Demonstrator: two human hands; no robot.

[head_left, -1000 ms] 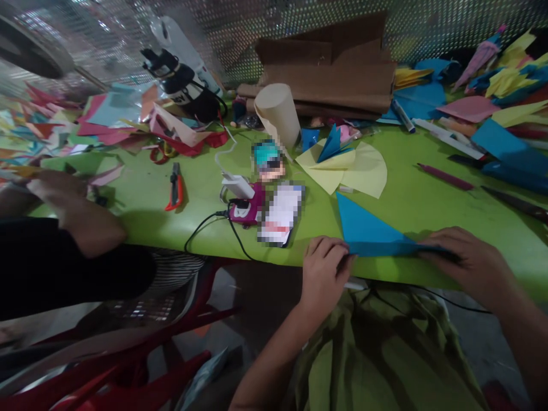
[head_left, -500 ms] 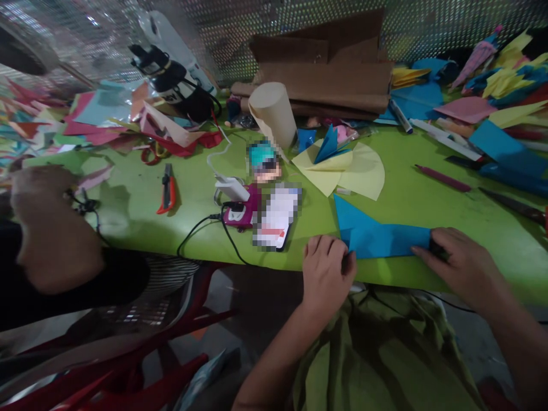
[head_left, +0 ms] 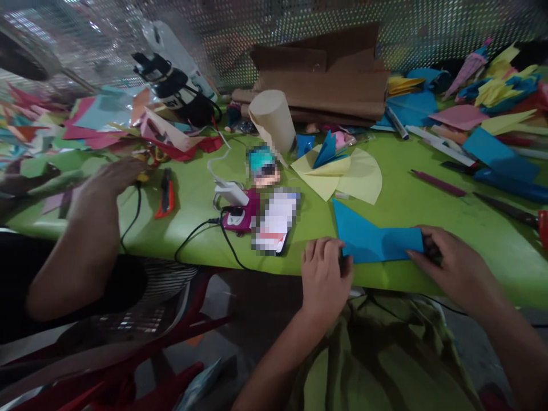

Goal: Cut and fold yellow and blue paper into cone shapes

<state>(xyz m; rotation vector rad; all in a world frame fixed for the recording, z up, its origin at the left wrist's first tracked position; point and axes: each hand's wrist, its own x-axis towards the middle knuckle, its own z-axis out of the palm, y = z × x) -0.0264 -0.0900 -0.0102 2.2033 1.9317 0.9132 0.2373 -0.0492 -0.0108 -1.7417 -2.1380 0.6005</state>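
- Blue paper (head_left: pixel 363 244): lower right of the frame, on the near edge of the green tabletop (head_left: pixel 188 188), between my two hands. Folded look, one point standing up at its left end.
- My left fingers (head_left: pixel 321 249): curled close together at the paper's lower left corner; pinching or just pressing, can't tell, the contact is hidden.
- My right fingers (head_left: pixel 433 233): pinching the paper's right end, thumb on the near face.
- Risk: crease could go crooked if my right pinch pulls while the left corner slips.
- Risk: paper sits right at the tabletop edge, so a loose grip on either end could let it slide toward my lap.
- Risk: squeezing the right end too hard could dent or wrinkle it.
- Yellow paper (head_left: pixel 363 178): just beyond the blue point, center right. A forward push could shove it.
- Phone (head_left: pixel 277 220), blurred out: near my left side, mid-frame. A wide left elbow could knock it or snag the black cable (head_left: pixel 233 248) next to it.
- Scissors (head_left: pixel 507 208): right edge of frame, apart from my right side. Careless sideways swing could catch them.
- Co-worker's arm (head_left: pixel 81 245): left of frame, well apart; bumping the tabletop could jog my fold.
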